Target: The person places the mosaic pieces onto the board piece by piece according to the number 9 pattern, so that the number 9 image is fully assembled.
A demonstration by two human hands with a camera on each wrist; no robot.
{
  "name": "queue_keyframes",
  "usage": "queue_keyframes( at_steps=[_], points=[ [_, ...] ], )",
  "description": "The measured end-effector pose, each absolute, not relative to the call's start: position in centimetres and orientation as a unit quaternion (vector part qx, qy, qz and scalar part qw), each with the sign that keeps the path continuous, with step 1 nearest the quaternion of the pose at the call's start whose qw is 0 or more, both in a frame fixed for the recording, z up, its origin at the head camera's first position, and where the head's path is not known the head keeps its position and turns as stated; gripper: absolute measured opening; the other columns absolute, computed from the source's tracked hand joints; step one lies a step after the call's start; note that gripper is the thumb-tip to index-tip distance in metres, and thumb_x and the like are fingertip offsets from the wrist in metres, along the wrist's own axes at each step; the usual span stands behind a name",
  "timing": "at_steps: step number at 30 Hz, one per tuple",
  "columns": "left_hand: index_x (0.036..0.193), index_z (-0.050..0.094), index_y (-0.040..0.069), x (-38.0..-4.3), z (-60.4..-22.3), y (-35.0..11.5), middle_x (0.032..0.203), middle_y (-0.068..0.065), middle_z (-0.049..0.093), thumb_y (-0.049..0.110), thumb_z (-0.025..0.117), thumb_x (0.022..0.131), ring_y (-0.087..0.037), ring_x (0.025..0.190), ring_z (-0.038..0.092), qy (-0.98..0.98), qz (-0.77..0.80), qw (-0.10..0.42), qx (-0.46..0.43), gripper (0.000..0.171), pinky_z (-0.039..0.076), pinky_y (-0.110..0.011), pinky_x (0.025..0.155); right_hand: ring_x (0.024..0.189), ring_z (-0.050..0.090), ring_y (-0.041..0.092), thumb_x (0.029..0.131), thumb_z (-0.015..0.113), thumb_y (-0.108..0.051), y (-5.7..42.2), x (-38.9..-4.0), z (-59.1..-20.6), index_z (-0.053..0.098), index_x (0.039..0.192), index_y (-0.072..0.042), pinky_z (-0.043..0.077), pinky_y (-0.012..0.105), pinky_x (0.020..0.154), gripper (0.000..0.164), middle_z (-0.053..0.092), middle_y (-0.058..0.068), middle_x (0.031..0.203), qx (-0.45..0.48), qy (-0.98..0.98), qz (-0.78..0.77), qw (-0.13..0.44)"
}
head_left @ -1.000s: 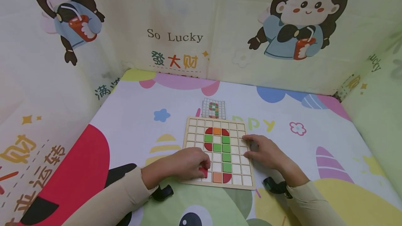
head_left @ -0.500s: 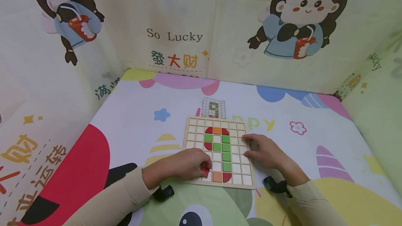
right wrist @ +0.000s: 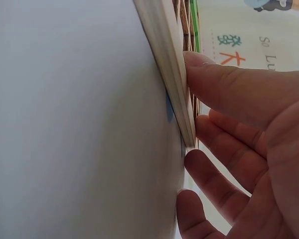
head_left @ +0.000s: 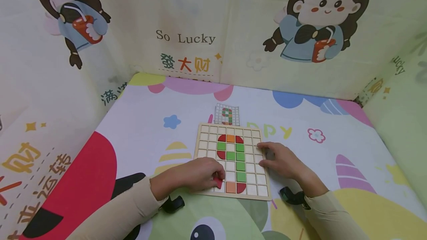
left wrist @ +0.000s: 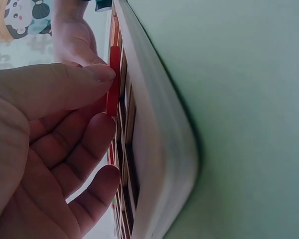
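Observation:
A wooden grid board (head_left: 251,196) lies on the table, with red rounded, orange and green square tiles set in its cells. My left hand (head_left: 202,173) pinches a red tile (head_left: 218,182) over the lower-left part of the board. In the left wrist view the red tile (left wrist: 112,97) stands edge-on under the thumb, close against the grid; the other fingers curve loosely beside it. My right hand (head_left: 281,161) rests at the right side of the board, thumb and fingertips touching its rim (right wrist: 170,59). Part of the grid's left side is hidden under my left hand.
A small printed card (head_left: 218,115) showing a coloured grid pattern lies just beyond the board's far edge. A colourful printed cloth (head_left: 133,151) covers the table, and patterned curtains (head_left: 240,21) stand around it. Dark wrist devices (head_left: 173,205) sit below both wrists.
My left hand has shifted very slightly right with the red tile, which appears a little more tilted than a second ago. My right hand and the board have stayed put.

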State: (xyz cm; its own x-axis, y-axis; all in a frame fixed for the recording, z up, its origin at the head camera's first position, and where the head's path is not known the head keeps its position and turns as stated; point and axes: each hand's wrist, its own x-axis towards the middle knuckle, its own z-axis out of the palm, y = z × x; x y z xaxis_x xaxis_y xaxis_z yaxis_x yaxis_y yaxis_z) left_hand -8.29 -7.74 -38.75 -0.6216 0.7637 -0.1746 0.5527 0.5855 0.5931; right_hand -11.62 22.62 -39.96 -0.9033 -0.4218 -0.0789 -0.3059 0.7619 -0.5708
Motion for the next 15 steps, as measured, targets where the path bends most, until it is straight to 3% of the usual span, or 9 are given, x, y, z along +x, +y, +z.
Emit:
queue_keyframes(
  at_steps=[15],
  points=[
    [0.095, 0.073, 0.017, -8.13, -38.66, -7.32, 0.082, 0.015, 0.059, 0.013, 0.074, 0.090, -0.004, 0.075, 0.051, 0.867, 0.251, 0.214, 0.373, 0.007, 0.045, -0.020, 0.072, 0.128, 0.048, 0.043, 0.086, 0.078, -0.014, 22.68, -11.67, -39.97, 0.058, 0.134, 0.001, 0.037, 0.059, 0.104, 0.054, 0.057, 0.021, 0.135, -0.189, 0.935, -0.281, 0.107]
  ],
)
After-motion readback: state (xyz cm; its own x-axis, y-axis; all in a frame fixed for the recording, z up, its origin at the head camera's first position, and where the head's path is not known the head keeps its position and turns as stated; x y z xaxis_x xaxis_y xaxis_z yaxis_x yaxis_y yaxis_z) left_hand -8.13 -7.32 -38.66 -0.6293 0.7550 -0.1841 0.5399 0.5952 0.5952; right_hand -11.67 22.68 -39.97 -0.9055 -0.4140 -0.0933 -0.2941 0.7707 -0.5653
